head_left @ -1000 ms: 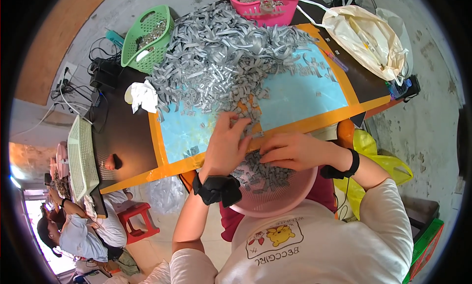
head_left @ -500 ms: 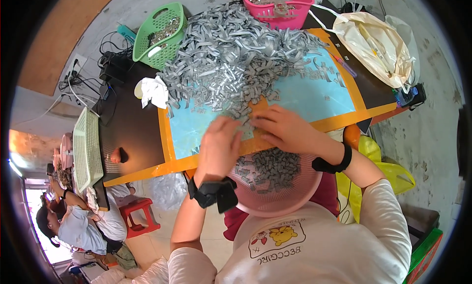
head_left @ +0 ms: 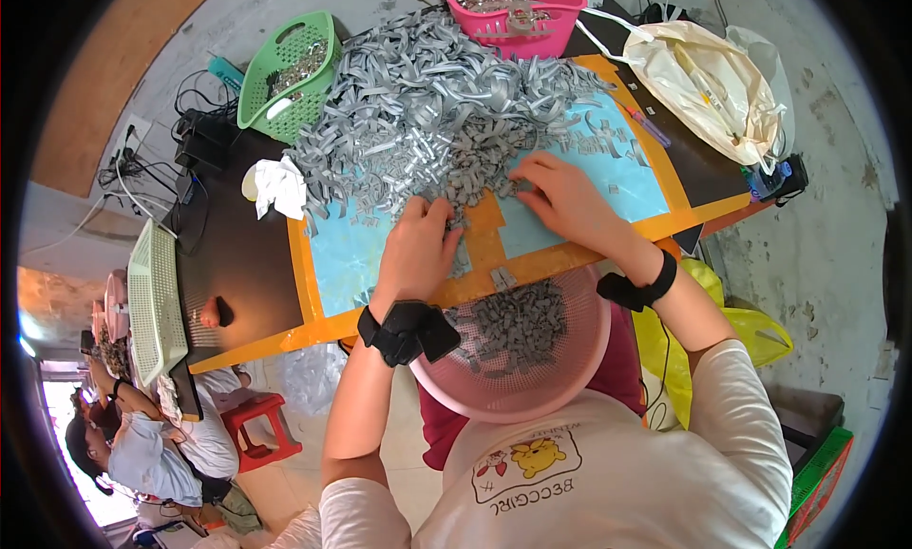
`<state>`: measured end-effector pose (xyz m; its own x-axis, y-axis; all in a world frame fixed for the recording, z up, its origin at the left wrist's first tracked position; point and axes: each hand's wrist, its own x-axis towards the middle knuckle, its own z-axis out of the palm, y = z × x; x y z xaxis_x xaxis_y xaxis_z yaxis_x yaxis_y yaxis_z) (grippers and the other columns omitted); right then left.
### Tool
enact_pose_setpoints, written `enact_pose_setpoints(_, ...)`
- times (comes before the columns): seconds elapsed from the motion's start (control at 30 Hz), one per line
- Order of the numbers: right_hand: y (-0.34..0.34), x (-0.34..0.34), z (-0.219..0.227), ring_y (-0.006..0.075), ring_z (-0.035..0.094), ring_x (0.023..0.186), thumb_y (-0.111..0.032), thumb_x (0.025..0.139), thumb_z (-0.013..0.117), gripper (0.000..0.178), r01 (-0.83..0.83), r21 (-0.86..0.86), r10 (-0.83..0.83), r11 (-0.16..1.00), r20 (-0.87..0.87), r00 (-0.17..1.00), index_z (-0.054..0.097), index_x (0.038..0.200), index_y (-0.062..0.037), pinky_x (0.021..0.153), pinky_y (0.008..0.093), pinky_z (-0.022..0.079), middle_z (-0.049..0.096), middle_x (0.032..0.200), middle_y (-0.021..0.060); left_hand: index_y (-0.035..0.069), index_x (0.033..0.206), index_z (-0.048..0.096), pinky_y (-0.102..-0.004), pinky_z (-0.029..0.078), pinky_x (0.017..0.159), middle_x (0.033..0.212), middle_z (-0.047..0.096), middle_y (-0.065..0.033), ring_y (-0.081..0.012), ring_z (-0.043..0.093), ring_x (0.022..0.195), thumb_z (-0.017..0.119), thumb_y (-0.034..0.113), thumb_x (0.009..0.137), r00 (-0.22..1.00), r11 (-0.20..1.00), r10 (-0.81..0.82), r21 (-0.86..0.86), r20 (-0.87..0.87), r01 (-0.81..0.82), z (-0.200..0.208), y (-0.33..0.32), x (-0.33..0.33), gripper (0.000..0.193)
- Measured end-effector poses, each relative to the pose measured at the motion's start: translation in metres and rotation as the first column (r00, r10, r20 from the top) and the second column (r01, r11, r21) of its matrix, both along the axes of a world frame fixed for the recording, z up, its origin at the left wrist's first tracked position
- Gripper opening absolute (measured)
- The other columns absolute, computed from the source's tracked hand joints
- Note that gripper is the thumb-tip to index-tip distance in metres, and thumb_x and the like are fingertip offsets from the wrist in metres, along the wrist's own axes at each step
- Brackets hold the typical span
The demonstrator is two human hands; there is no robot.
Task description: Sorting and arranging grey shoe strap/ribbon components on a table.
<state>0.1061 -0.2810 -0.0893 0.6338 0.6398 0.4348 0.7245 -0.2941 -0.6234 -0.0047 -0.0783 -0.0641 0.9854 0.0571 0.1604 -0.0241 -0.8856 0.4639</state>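
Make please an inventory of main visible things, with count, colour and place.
Table: one, dark, centre
Sheet: one, blue, on table
Strips: many, grey, heaped on sheet
First basket: one, green, left of strips
Second basket: one, pink, far edge
Third basket: one, pale, table's left
Basin: one, pink, below near edge
Pieces: many, grey, in basin
Crumpled paper: one, white, beside strips
Handled bag: one, cream, table's right
Plastic bag: one, yellow, right
Stool: one, red, left floor
Coworker: one, pale shirt, far left
Left hand: one, bare, at strips' near edge
Right hand: one, bare, over sheet
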Motion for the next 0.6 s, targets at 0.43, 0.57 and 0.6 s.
enact_pose_setpoints(0.43, -0.029, 0.03, 0.003, 0.0346, 0.059, 0.078, -0.002, 0.077, 0.059, 0.016, 0.212, -0.242, -0.176, 0.947, 0.164, 0.971, 0.058, 0.093, -0.0004, 0.068, 0.0398, 0.048, 0.057, 0.091, 0.0145, 0.0, 0.097, 0.057, -0.0248, 0.047, 0.072, 0.098, 0.06, -0.0068, -0.0136, 0.058, 0.077, 0.056, -0.011, 0.077, 0.996, 0.931, -0.054, -0.364, -0.069, 0.025, -0.009, 0.024, -0.013, 0.023)
enact_pose_setpoints(0.57, -0.02, 0.015, 0.01, 0.035, 0.057, 0.082, -0.004, 0.078, 0.059, 0.022, 0.171, -0.187, -0.143, 0.967, 0.151, 0.978, 0.057, 0.099, -0.0035, 0.071, 0.0406, 0.048, 0.055, 0.099, 0.0139, -0.001, 0.102, 0.055, -0.0236, 0.046, 0.079, 0.104, 0.059, -0.0057, -0.0114, 0.058, 0.086, 0.051, -0.014, 0.08, 0.992, 0.836, -0.051, -0.549, -0.115, -0.021, -0.022, 0.035, -0.018, 0.025)
enact_pose_setpoints(0.6, -0.016, 0.009, 0.012, 0.0338, 0.057, 0.084, -0.004, 0.077, 0.06, 0.024, 0.079, -0.151, -0.064, 0.985, 0.1, 0.993, 0.057, 0.101, -0.0044, 0.073, 0.0405, 0.048, 0.054, 0.101, 0.0132, -0.001, 0.105, 0.054, -0.0237, 0.045, 0.08, 0.105, 0.059, -0.0061, -0.0114, 0.057, 0.089, 0.049, -0.014, 0.081, 0.99, 0.818, -0.035, -0.574, -0.136, -0.05, -0.021, 0.034, -0.02, 0.029)
